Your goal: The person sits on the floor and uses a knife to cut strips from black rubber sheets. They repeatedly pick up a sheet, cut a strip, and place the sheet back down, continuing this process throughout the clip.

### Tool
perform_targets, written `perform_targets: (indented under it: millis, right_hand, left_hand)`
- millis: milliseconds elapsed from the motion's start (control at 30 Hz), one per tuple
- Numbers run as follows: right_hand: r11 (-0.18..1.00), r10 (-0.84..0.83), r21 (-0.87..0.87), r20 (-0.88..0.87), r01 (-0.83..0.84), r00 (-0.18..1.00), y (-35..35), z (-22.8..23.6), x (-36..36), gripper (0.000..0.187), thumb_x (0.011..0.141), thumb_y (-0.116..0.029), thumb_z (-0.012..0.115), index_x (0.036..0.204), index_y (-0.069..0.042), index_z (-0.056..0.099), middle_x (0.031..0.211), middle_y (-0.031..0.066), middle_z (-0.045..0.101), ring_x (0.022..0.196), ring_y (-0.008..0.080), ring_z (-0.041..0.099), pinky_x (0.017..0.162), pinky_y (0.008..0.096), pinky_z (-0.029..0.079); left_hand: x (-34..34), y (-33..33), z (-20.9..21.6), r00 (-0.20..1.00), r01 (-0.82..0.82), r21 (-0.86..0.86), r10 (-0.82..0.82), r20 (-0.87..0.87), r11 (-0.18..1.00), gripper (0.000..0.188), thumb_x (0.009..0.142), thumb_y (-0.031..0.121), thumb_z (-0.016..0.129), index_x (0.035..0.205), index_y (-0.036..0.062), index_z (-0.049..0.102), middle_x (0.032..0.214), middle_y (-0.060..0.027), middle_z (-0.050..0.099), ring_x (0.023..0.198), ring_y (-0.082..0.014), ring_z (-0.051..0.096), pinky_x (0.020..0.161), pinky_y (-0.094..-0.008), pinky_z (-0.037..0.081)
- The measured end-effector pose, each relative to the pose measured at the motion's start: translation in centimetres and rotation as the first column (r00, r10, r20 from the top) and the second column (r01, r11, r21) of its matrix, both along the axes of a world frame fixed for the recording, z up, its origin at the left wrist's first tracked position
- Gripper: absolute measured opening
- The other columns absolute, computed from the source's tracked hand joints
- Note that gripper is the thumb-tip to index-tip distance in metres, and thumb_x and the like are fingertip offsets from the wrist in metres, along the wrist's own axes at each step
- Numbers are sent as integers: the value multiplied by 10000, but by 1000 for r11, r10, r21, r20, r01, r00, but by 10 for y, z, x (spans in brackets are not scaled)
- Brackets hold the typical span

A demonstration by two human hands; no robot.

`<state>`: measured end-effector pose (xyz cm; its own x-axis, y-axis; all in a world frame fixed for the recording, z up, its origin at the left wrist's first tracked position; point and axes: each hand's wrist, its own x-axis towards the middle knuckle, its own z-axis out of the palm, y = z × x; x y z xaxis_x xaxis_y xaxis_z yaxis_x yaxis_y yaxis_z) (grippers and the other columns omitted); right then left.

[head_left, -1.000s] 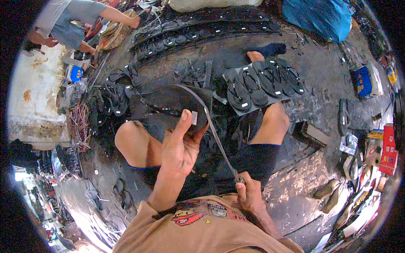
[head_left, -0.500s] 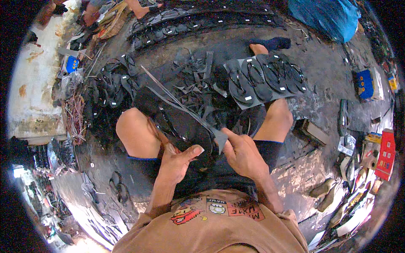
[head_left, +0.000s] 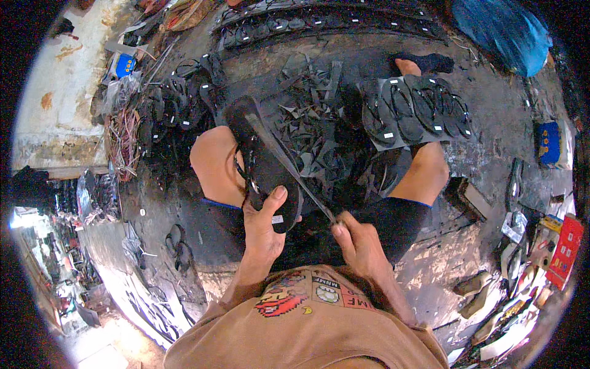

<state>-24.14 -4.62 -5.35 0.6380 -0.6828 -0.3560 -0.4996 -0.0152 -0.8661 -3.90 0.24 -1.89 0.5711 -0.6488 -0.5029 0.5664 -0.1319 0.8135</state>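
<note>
My left hand [head_left: 263, 229] is closed around the heel end of a black flip-flop [head_left: 265, 161], with the thumb on top beside a small white label. The flip-flop points away from me, tilted over my left knee. In my right hand [head_left: 362, 249], thumb and fingers pinch the near end of a long thin dark strip of sheet material [head_left: 310, 192]. The strip stretches from there up along the right side of the flip-flop to its toe; whether it is still joined to the sole there, I cannot make out.
Dark scraps [head_left: 310, 114] are heaped between my legs. Several labelled flip-flops [head_left: 402, 114] lie on a grey sheet by my right leg, and more [head_left: 169, 117] are piled at the left. Rows of flip-flops [head_left: 295, 27] stand at the back. A block [head_left: 470, 200] lies at the right.
The flip-flop in my left hand has turned and come up, its label now showing. My right hand has moved slightly down and right with the strip. The whole view has shifted.
</note>
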Motion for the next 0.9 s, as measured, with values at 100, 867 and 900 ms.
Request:
perform_targets:
  millis: [100,867,900]
  right_hand:
    - [995,-33,95,2,32,999,19,2,-18,287,1065,-281,507,972,-11,529,659,251,487,591,447,470,586,478,403]
    - [914,-367,55,539,403,759,-115,15,120,280,959,-291,766,886,-49,647,703,-64,544,658,63,426,579,291,374]
    - [918,-366,78,547,389,753,-103,18,116,282,956,-291,770,884,-50,644,696,-72,536,650,59,414,570,280,357]
  left_hand:
    - [0,5,-4,1000,-18,21,18,16,1000,363,921,199,745,1232,66,611,1010,-71,715,851,-227,724,604,-347,601]
    - [33,6,21,723,451,111,-435,537,886,948,760,273,920,1509,-5,410,1327,-105,615,1202,-208,593,1053,-338,463]
    - [32,-8,30,750,395,55,-356,558,917,931,793,323,899,1513,-7,409,1331,-103,606,1222,-203,582,1057,-332,458]
